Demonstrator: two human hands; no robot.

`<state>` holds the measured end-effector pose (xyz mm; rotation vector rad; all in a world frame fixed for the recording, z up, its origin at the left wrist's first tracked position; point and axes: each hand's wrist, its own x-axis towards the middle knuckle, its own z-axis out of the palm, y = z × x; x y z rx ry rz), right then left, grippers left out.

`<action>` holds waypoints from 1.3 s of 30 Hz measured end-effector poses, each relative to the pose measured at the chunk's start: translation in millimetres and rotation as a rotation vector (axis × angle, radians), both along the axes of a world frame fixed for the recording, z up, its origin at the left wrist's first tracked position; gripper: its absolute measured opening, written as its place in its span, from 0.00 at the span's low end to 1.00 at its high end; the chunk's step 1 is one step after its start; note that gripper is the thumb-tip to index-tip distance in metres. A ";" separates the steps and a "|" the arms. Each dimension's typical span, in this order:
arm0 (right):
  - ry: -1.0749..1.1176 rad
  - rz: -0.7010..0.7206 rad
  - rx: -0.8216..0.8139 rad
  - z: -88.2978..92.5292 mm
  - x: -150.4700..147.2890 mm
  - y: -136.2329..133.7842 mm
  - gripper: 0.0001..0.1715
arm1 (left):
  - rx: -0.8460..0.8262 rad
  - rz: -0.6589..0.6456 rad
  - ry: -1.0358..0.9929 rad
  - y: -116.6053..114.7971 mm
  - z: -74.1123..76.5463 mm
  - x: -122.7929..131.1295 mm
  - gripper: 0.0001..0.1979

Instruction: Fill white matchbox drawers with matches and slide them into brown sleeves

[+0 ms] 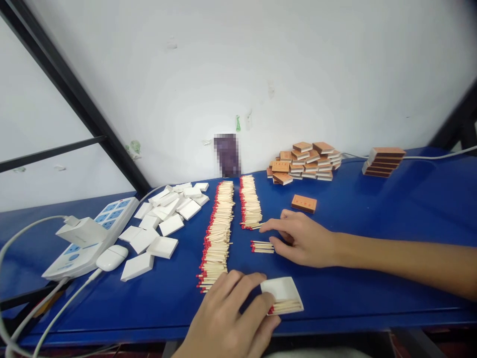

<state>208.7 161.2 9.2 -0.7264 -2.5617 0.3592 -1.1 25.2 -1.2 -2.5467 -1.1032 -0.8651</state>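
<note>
My left hand [234,315] grips a white matchbox tray [281,287] near the table's front edge. Red-tipped matches [286,307] lie along the near side of this tray. Above the table, my right hand [303,238] has its index finger and thumb apart. The index fingertip is at the near end of a short row of matches [251,204]. By the thumb tip lies a small separate group of matches [262,246]. A longer row of matches [218,228] runs alongside, its near end just beyond my left hand. An orange matchbox [304,203] lies beyond my right hand.
White trays [167,211] lie heaped on the left, beside a power strip [93,238] with cables and a white earphone case [112,257]. Orange matchboxes [305,161] are piled against the wall. Further right stands a matchbox stack [383,161].
</note>
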 end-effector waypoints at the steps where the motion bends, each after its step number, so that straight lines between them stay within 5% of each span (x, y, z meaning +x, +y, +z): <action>1: -0.013 -0.023 0.006 -0.3 -0.6 0.0 0.19 | 0.001 0.002 -0.001 0.1 -0.1 -0.2 0.08; 39: -0.116 -0.080 0.078 3.7 -4.1 -1.6 0.20 | -0.016 0.014 -0.011 -1.1 1.4 1.7 0.07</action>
